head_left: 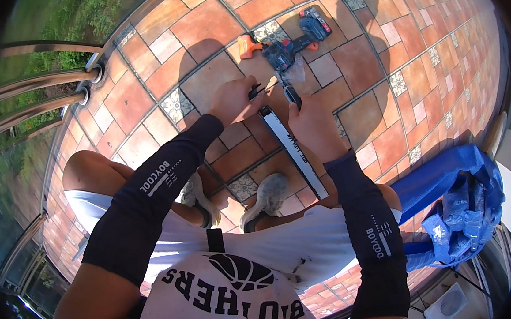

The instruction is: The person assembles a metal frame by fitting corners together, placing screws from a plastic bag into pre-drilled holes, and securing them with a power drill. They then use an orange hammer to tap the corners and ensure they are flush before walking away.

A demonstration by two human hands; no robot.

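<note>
My left hand (236, 100) is closed, its fingertips pinching a small dark piece (254, 92) whose kind I cannot make out. Just to its right, my right hand (315, 127) grips a slim black-and-silver hand tool (289, 91), pointing away from me; its exact kind is unclear. A long narrow bar (293, 152) with a pale face and dark edges slants below the right hand, toward my knee. Whether that hand touches the bar cannot be seen. Beyond both hands, a dark cordless drill (283, 52) with red accents lies on the tiled floor (214, 72).
An orange piece (249, 47) lies against the drill. On the right sits a blue bag (450, 178) holding blue plastic packets (463, 210). Metal railings (48, 81) run along the left side, with greenery behind. My shoes (266, 196) rest on the tiles between my arms.
</note>
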